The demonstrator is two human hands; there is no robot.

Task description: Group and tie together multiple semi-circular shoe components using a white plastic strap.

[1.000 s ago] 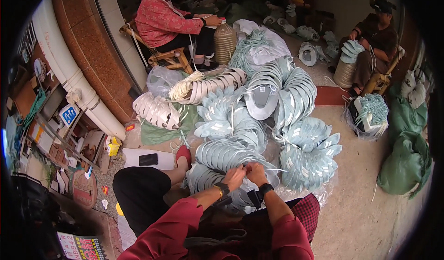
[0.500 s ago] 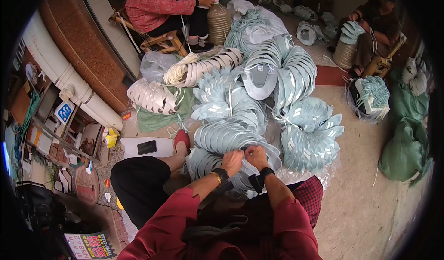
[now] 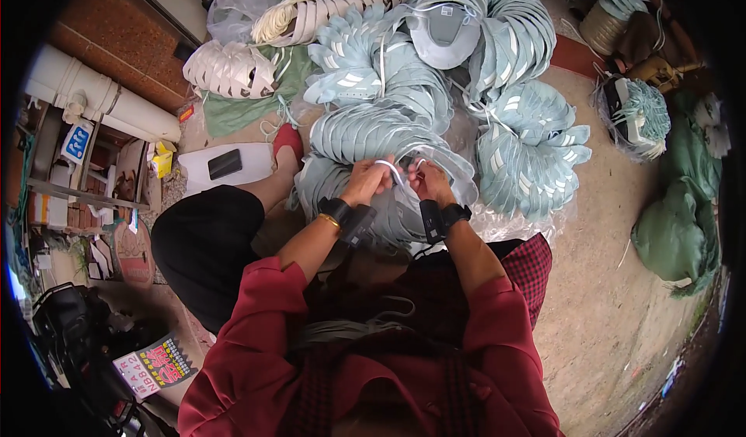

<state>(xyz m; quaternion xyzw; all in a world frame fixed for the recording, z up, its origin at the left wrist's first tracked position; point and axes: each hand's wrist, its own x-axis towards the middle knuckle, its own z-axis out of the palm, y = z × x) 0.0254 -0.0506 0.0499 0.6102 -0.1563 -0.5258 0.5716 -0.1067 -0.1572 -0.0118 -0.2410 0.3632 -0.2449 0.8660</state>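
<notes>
My left hand point(image 3: 368, 181) and my right hand point(image 3: 430, 182) are close together over a bundle of pale blue shoe uppers point(image 3: 350, 130). Pinched in the left fingers is a white lace point(image 3: 395, 171), which curves over toward the uppers. The right fingers are also closed, with a bit of white lace showing at their tips. Beneath both hands the nearest shoe upper lies partly hidden. On my lap rests a loose bunch of greyish laces point(image 3: 365, 330).
More bundled blue uppers point(image 3: 528, 149) lie beyond and to the right. White uppers point(image 3: 229, 70) are at the far left, near a black phone point(image 3: 225, 163) on a white sheet. Green sacks point(image 3: 678, 231) stand at the right. A motorcycle point(image 3: 78, 336) is at the lower left.
My view has tilted down, so the people at the back have mostly gone out of it. My hands have parted slightly and lifted, and the white lace now shows in them.
</notes>
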